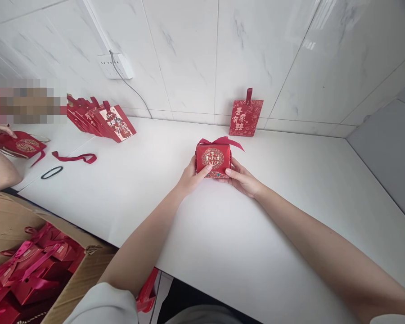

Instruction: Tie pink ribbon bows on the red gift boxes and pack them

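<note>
A small red gift box (219, 155) with a round gold emblem on its front and a red ribbon bow on top is held over the white table. My left hand (191, 176) grips its left side, the thumb lying on the front near the emblem. On the right side my right hand (243, 179) holds it, thumb on the lower front corner and fingers partly beneath. Behind the box, a red card bag (246, 118) with a ribbon loop and light lettering stands against the tiled wall.
Several red card bags (103, 120) lean together at the back left. A loose ribbon (74, 157) and a dark band (51, 172) lie nearby. Another person's hand touches a red pouch (26, 145). A cardboard box (84, 281) of red boxes stands lower left.
</note>
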Motion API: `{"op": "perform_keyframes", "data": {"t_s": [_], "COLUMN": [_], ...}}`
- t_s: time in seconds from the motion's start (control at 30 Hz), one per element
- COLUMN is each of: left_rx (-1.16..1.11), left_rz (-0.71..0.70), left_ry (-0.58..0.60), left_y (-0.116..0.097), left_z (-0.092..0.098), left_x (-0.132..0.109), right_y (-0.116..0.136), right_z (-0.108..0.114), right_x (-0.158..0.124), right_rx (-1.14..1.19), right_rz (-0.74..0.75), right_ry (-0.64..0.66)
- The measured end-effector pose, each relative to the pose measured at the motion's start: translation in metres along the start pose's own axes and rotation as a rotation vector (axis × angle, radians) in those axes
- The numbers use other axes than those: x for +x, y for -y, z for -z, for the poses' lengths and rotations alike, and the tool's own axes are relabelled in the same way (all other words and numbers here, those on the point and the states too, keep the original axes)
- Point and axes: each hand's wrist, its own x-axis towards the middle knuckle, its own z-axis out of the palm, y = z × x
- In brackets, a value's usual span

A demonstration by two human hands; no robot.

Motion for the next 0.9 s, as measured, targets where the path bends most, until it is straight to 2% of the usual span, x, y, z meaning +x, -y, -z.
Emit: {"op": "perform_keyframes", "data": {"t_s": [0.7,0.9], "left_rx": [0.035,0.039], "left_rz": [-0.087,-0.056], "left_ry": [0.020,0.035], "left_y": [0.0030,0.0076], "left_z": [0.0021,0.0033], "left_x": [-0.0006,0.0005], "right_y": [-0.0014,-0.0023], "right_z": [0.0037,0.0063], "right_x": [0.0013,0.0017], "right_rx": [0.042,0.084], "right_rz": [-0.010,-0.007], "right_ry": [0.008,0.027]}}
